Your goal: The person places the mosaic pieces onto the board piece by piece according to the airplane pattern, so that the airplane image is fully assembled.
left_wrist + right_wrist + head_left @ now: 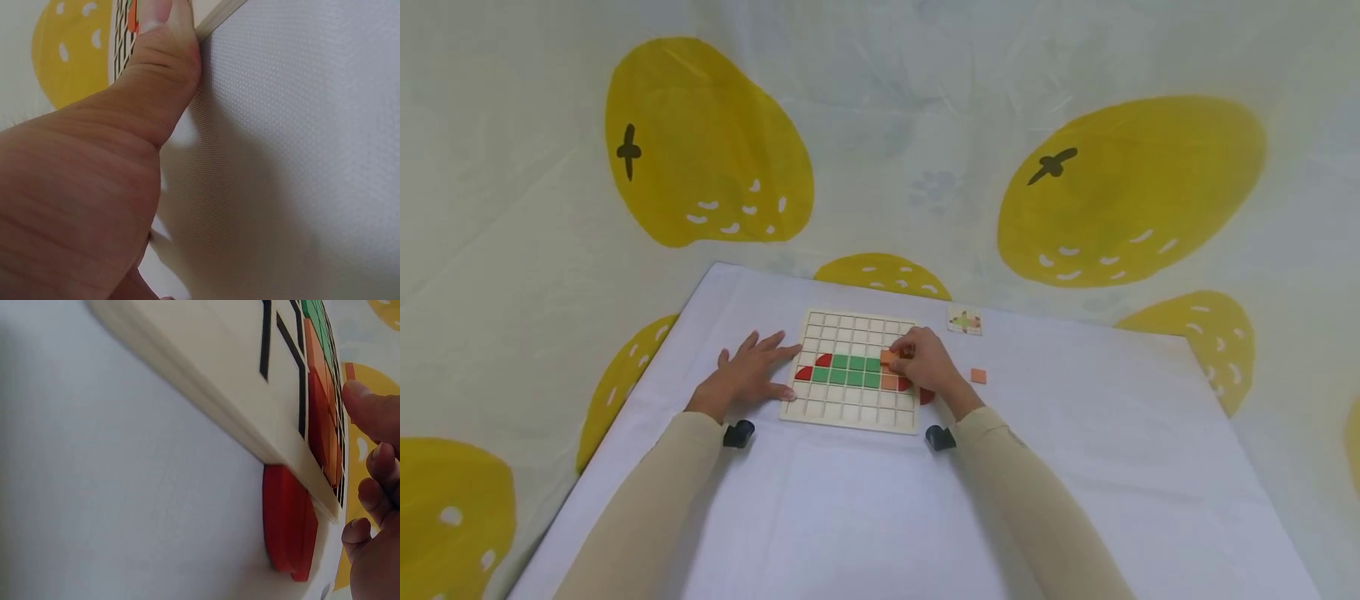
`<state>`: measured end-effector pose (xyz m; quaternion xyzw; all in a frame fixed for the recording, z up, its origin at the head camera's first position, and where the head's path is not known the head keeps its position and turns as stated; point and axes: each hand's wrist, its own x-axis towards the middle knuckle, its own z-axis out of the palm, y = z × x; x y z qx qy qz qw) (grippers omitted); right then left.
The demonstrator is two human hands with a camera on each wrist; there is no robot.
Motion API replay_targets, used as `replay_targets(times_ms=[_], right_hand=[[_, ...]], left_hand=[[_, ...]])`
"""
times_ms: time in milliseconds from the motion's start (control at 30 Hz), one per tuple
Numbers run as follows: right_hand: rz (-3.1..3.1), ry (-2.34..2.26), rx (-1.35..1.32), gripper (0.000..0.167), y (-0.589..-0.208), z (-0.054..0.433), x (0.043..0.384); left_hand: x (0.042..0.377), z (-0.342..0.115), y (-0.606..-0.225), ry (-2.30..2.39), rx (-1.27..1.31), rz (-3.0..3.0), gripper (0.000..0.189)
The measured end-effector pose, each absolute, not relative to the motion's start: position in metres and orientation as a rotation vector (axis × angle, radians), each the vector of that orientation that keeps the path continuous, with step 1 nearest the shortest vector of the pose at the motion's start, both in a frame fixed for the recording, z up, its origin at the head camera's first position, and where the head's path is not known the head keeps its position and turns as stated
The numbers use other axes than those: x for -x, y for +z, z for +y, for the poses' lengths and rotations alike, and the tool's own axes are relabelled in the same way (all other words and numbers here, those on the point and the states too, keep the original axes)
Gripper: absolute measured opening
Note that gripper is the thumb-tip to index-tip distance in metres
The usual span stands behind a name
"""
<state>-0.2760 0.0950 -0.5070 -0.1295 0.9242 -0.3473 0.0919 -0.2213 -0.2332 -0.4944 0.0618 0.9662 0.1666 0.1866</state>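
A pale wooden grid board (850,417) lies on the table. Across it run two rows of coloured tiles: red curved pieces (803,373) at the left, green squares (846,377), then an orange square (889,382) and a red piece near the right edge. My right hand (928,362) pinches an orange square tile (887,357) over the upper row's right end; in the right wrist view, part of that tile (349,371) shows beyond the thumb. With fingers spread, my left hand (748,375) touches the board's left side; its thumb (165,53) lies at the edge in the left wrist view.
Red pieces (284,519) lie against the board's right side, partly under my right wrist in the head view. A loose orange tile (978,376) rests farther right, below a small picture card (964,320). Patterned cloth (880,167) hangs behind the white-covered table (850,517).
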Motion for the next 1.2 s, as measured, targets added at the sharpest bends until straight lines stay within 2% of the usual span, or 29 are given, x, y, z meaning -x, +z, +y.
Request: replay_targets(times_ms=[1200], right_hand=[[2.756,-1.000,0.469,0.022,-0.502,0.057,0.284]], left_hand=[[0.220,-0.231,-0.490,0.468,-0.161,2.723,0.093]])
